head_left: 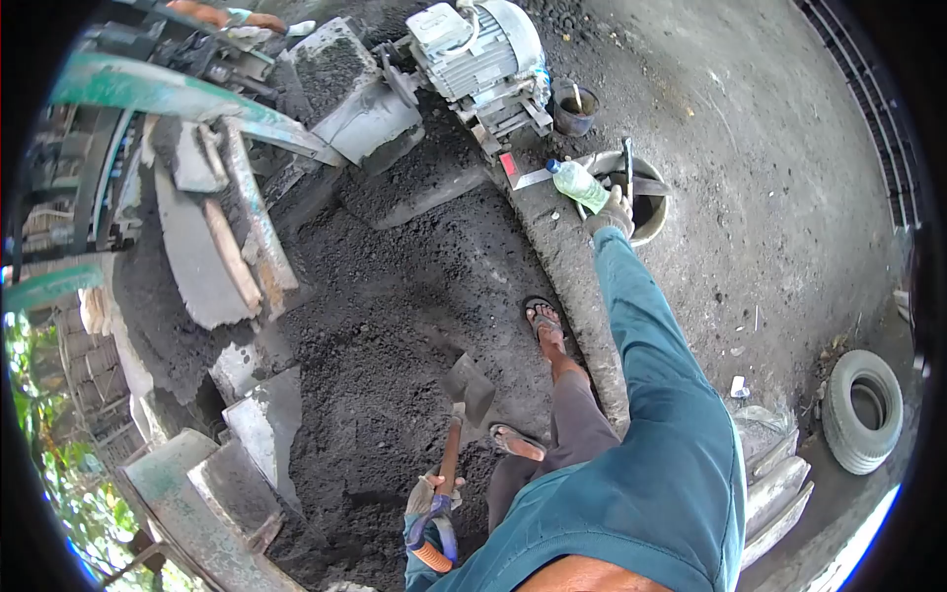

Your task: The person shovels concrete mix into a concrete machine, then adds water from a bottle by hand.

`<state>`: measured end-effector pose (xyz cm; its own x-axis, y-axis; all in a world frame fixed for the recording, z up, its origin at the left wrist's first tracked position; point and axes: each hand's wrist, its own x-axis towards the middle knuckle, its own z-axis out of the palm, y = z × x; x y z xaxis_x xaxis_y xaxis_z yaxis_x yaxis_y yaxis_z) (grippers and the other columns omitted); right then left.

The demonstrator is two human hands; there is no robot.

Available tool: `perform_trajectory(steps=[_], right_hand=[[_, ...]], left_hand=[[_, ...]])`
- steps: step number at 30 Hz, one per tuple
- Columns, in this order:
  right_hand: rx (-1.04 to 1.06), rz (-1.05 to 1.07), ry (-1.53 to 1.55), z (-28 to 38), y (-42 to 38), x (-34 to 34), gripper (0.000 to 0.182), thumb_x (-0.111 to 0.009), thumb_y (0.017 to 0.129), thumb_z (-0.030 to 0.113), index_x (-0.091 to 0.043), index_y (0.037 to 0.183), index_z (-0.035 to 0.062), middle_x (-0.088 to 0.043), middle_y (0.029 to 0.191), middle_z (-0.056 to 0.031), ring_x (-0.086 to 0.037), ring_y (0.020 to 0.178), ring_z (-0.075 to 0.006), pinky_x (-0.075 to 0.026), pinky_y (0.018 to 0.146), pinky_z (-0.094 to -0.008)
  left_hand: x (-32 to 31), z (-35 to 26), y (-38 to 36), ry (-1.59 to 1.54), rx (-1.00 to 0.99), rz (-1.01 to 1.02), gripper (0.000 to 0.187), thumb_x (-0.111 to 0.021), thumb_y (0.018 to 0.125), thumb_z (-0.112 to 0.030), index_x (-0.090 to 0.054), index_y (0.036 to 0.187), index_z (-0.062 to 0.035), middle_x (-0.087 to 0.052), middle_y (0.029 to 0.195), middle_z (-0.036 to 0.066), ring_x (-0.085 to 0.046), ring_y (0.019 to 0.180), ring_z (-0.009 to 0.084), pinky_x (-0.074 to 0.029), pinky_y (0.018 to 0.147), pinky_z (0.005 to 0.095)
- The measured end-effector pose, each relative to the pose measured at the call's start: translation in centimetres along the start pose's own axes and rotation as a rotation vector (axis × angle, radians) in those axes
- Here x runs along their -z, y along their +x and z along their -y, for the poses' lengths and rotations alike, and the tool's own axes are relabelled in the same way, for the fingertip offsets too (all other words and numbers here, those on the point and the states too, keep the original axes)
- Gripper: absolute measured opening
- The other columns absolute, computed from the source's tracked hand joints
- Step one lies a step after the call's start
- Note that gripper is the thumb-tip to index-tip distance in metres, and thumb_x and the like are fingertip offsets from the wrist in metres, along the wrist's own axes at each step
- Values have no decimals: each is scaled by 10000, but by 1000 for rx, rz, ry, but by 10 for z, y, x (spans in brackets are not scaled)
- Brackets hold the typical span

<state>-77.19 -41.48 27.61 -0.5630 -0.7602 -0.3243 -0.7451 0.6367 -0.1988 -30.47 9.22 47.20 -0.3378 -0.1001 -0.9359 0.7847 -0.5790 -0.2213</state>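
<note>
My left hand (435, 490), in a glove with bare fingertips, is closed around the shovel's wooden shaft (451, 452), just above its blue handle (443, 533). The shovel's metal blade (468, 389) rests over the dark, loose soil, near my sandalled feet. My right arm is stretched out to the right, and the gloved right hand (613, 214) is closed at the base of a clear plastic bottle (580, 185) with a blue cap. The bottle is tilted over the rim of a round bucket (649, 229); some fingers are hidden.
An electric motor (485, 49) stands at the top, beside a small dark pot (574, 109). Old machinery with a green beam (178, 94) and broken slabs (197, 247) line the left. A concrete ledge (567, 257) edges the soil. A tyre (862, 411) lies at right.
</note>
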Motion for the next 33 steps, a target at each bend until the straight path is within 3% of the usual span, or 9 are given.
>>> perform_trajectory(steps=[3,6,10,13,16,21,26,29,33], right_hand=[[92,85,-26,-7,-47,-12,781,-707,811,269,-331,1480,125,-394,1513,-169,-429,1372,-345,-412,1090,-418],[490,172,-6,9,-176,14,528,-732,819,238,-528,1265,42,-690,1015,-184,-689,972,-379,-553,858,-472],[609,1097,429,27,-394,52,589,-748,846,55,-517,1386,15,-670,1233,-149,-650,1121,-258,-537,925,-360],[873,1386,295,50,-570,115,560,-677,945,201,-453,1439,64,-668,1184,-196,-669,1056,-293,-547,842,-359],[1285,1122,116,56,-692,144,826,-746,865,406,-356,1474,7,-679,1108,-236,-699,964,-353,-545,850,-389],[1332,952,445,57,-774,122,943,-820,747,333,-336,1468,-36,-532,1329,-306,-587,1209,-337,-496,978,-384],[1324,1253,320,52,-799,174,749,-742,842,239,-391,1456,-6,-597,1254,-196,-624,1086,-245,-509,925,-346],[1121,1594,133,36,-762,192,568,-657,952,246,-455,1434,22,-587,1316,-212,-636,1113,-270,-513,896,-365],[1501,687,-110,-18,-683,149,579,-670,924,185,-453,1434,16,-639,1214,-198,-656,1022,-290,-547,809,-352]], left_hand=[[27,3,10,7,-159,29,426,-550,876,-104,-410,1247,50,-609,990,258,-623,665,287,-594,620,408],[52,1,10,-29,-230,135,296,-560,941,-190,-467,1128,19,-602,997,262,-631,685,271,-591,680,422],[33,26,-29,484,-896,70,283,-570,993,-310,-524,1053,-38,-624,1076,238,-656,777,263,-572,724,404],[123,-10,75,-382,-225,412,252,-568,987,-305,-575,1052,-62,-669,1045,172,-672,821,269,-565,716,391],[160,-29,95,1023,-1172,509,407,-638,922,-267,-566,1243,-27,-627,1128,125,-646,969,250,-549,798,371],[173,-22,29,95,-682,511,416,-634,920,-284,-556,1237,-25,-626,1143,133,-649,979,268,-533,863,384],[211,6,34,128,-1145,14,318,-605,929,-343,-541,1115,-94,-568,1008,81,-602,908,274,-517,876,416],[201,-5,13,-530,-648,-19,223,-607,927,-326,-531,1016,-136,-528,845,55,-556,797,271,-521,760,468],[203,-16,97,-769,-422,57,204,-587,940,-260,-482,1040,-117,-517,806,105,-546,665,282,-504,650,535]])
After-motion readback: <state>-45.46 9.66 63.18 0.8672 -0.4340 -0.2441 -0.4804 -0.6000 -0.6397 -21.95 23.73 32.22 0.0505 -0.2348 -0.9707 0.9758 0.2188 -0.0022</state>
